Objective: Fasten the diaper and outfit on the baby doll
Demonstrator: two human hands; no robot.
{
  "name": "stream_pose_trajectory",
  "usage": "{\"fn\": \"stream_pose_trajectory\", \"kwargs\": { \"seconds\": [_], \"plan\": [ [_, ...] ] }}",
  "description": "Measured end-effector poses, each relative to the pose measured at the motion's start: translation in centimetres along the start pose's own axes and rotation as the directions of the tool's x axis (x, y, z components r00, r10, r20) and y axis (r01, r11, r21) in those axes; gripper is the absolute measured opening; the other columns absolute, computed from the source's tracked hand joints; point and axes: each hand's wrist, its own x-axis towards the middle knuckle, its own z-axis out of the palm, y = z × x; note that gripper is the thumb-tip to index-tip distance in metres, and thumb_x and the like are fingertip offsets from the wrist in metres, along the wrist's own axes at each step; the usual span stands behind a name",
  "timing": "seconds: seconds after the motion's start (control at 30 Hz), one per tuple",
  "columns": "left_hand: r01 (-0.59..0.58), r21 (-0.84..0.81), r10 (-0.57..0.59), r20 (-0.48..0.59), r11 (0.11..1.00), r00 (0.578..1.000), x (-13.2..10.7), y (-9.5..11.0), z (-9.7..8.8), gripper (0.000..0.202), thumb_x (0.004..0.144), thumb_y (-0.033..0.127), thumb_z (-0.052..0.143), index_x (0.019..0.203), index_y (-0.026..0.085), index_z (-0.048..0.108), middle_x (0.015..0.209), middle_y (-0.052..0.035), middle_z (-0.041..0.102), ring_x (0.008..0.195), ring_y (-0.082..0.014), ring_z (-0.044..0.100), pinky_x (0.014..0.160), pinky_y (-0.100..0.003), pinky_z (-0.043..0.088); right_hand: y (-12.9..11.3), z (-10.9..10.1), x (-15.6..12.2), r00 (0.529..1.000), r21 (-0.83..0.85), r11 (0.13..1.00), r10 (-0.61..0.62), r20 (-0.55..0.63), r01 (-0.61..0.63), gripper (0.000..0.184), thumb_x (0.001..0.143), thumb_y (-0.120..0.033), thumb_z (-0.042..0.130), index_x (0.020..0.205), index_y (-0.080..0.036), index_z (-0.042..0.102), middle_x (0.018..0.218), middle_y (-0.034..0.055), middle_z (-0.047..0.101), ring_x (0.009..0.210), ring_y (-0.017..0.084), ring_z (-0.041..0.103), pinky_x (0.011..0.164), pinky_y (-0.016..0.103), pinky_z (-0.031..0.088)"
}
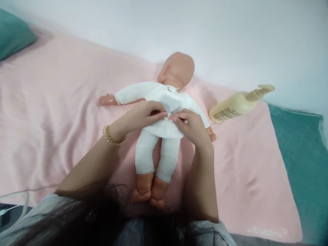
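Observation:
A bald baby doll (177, 70) lies on a pink blanket, its head toward the wall and its feet toward me; no facial features show. It wears a white top (159, 131) and white trousers (146, 153). My left hand (147, 114), below a beaded bracelet (114, 135), pinches the top's fabric at the middle of the torso. Right beside it, the fingers of my right hand (189, 124) are closed on the same fabric. The fingertips nearly meet, and the small detail between them is hard to make out. Above them a greyish patch (173, 102) shows on the torso.
A pale yellow pump bottle (232, 106) stands to the right of the doll. The pink blanket (64, 102) covers the surface, with green cloth (297, 147) at its right. A green cushion (15, 34) lies at the far left, and a white wall (230, 41) rises behind.

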Motion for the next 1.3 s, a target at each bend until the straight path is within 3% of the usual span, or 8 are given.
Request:
{"fn": "stream_pose_trajectory", "kwargs": {
  "seconds": [0.2,0.4,0.57,0.73,0.83,0.97,1.1,1.3],
  "plan": [
    [-0.026,0.02,0.026,0.016,0.999,1.0,0.1,-0.3,0.3,0.027,0.092,0.035,0.054,0.078,0.018,0.069,0.076,-0.0013,0.068,0.069,-0.016,0.058,0.064,-0.028,0.039,0.1,0.3,0.1,0.999,-0.026,0.999,0.029,0.029,-0.029,0.021,0.09,-0.024,0.058,0.079,-0.024,0.076,0.087,0.0022,0.069,0.078,0.018,0.064,0.074,0.033,0.049],
    [0.0,-0.129,-0.019,-0.151,0.992,0.988,0.2,-0.3,0.7,0.03,0.096,0.033,0.048,0.08,0.016,0.067,0.069,-0.0002,0.06,0.059,-0.0131,0.047,0.055,-0.028,0.033,0.3,-0.2,0.2,0.996,-0.004,0.999,0.053,-0.077,-0.053,0.018,0.088,-0.02,0.058,0.083,-0.022,0.076,0.093,0.0035,0.07,0.085,0.019,0.065,0.078,0.034,0.051],
    [-0.004,-0.052,-0.003,-0.141,0.999,0.99,0.6,-0.4,1.0,0.036,0.097,0.034,0.047,0.07,0.016,0.063,0.061,0.0001,0.055,0.06,-0.0144,0.049,0.056,-0.029,0.032,0.6,0.1,0.3,0.995,-0.034,0.997,0.068,-0.066,-0.071,0.019,0.086,-0.017,0.056,0.082,-0.022,0.075,0.095,0.0039,0.071,0.088,0.02,0.066,0.083,0.036,0.05],
    [-0.026,-0.071,0.012,-0.184,0.997,0.983,0.8,-0.9,1.5,0.033,0.096,0.033,0.046,0.074,0.017,0.064,0.068,-0.0008,0.064,0.064,-0.0148,0.054,0.061,-0.029,0.038,0.6,0.4,0.5,0.997,-0.052,0.998,0.041,-0.07,-0.045,0.019,0.088,-0.02,0.052,0.082,-0.021,0.07,0.093,0.0047,0.069,0.086,0.02,0.063,0.081,0.035,0.05],
    [-0.05,-0.132,0.007,-0.305,0.99,0.952,0.8,-1.3,1.8,0.027,0.097,0.032,0.046,0.087,0.017,0.065,0.083,-0.0027,0.07,0.075,-0.0169,0.06,0.069,-0.029,0.045,1.0,0.8,0.9,0.982,-0.04,0.999,0.022,-0.188,-0.031,0.018,0.09,-0.024,0.051,0.08,-0.021,0.065,0.091,0.0051,0.065,0.085,0.019,0.061,0.08,0.034,0.05],
    [-0.133,-0.054,0.093,-0.464,0.99,0.881,1.0,-1.8,1.9,0.022,0.098,0.029,0.045,0.1,0.017,0.064,0.101,-0.0063,0.071,0.097,-0.0202,0.061,0.09,-0.034,0.046,1.8,2.1,1.7,0.906,-0.021,0.999,-0.035,-0.422,0.029,0.016,0.093,-0.03,0.049,0.095,-0.021,0.062,0.106,0.0081,0.062,0.096,0.021,0.06,0.087,0.037,0.051],
    [-0.157,0.031,0.156,-0.4,0.987,0.903,1.2,-2.4,2.1,0.025,0.098,0.03,0.046,0.114,0.018,0.061,0.121,-0.0079,0.066,0.117,-0.0222,0.057,0.106,-0.038,0.04,2.4,3.0,2.4,0.904,-0.055,0.992,-0.13,-0.407,0.117,0.024,0.096,-0.034,0.046,0.112,-0.023,0.059,0.122,0.0095,0.062,0.116,0.023,0.055,0.103,0.043,0.044],
    [-0.079,0.032,0.085,-0.301,0.996,0.95,1.8,-2.5,2.0,0.026,0.098,0.03,0.045,0.111,0.017,0.063,0.115,-0.0085,0.069,0.112,-0.0232,0.06,0.101,-0.037,0.042,2.6,2.9,3.1,0.946,-0.077,0.995,-0.09,-0.312,0.07,0.028,0.098,-0.035,0.04,0.102,-0.019,0.063,0.113,0.0105,0.067,0.11,0.024,0.058,0.103,0.043,0.042]
  ]
}}
